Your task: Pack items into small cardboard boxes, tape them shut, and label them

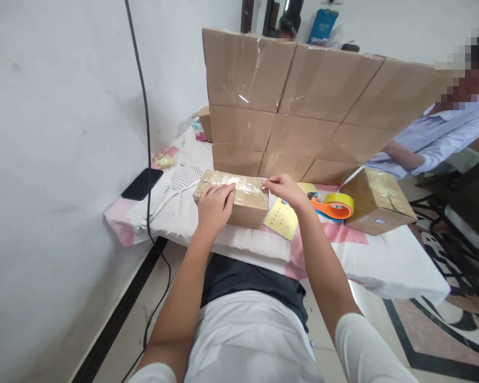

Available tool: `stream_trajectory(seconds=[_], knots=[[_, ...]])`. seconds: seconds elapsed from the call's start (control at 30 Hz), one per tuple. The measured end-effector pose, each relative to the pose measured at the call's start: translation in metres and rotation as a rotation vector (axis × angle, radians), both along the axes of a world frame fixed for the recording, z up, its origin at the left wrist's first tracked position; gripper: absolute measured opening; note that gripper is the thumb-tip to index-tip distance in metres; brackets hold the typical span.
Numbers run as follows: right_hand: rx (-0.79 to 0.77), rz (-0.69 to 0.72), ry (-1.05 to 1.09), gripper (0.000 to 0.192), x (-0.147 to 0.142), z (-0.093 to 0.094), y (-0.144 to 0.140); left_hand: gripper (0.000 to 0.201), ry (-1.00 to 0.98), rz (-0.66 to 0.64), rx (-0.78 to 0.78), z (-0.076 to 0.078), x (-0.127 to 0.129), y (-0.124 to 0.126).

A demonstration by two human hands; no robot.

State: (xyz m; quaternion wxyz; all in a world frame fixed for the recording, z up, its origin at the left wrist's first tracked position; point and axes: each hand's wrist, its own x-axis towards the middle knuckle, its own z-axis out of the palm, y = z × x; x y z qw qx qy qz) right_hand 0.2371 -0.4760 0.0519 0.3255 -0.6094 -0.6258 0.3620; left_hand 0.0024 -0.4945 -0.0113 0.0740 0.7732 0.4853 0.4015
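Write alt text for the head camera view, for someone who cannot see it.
A person's left hand presses flat on a small cardboard box wrapped in clear tape, while the right hand pinches the tape at its far right edge. Beside it on the table lie an orange tape dispenser and another box, before a wall of stacked cartons.

Far edge: we see stacked cartons [303, 101].
Left edge: our black phone [142, 184].
Right end: a second box [377, 201], a co-worker's sleeve [443, 138].

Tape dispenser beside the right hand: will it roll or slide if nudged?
The tape dispenser lies flat on the cloth-covered table, so rolling seems unlikely. Its orange plastic frame looks stiff and probably light, so it would likely slide, though the cloth may drag on it.
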Motion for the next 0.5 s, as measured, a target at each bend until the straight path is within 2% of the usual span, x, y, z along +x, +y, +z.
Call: stream_trajectory(seconds=[0.23,0.33,0.43,0.5], knots=[[0.033,-0.028,-0.062,0.03,-0.0022,-0.0011,-0.0004,0.036,-0.015,0.013,0.012,-0.0014,0.0016,-0.0004],[0.056,0.008,-0.1,0.026,-0.0031,-0.0019,0.0021,0.035,-0.026,0.015,0.014,-0.0012,0.0017,-0.0005],[0.039,0.038,-0.203,0.026,-0.0035,-0.0025,0.005,0.034,-0.026,0.012,0.021,-0.0005,0.0008,-0.0007],[0.055,0.007,-0.332,0.026,-0.0053,-0.0022,0.0053,0.034,-0.022,0.008,0.021,0.0001,0.0003,-0.0004]])
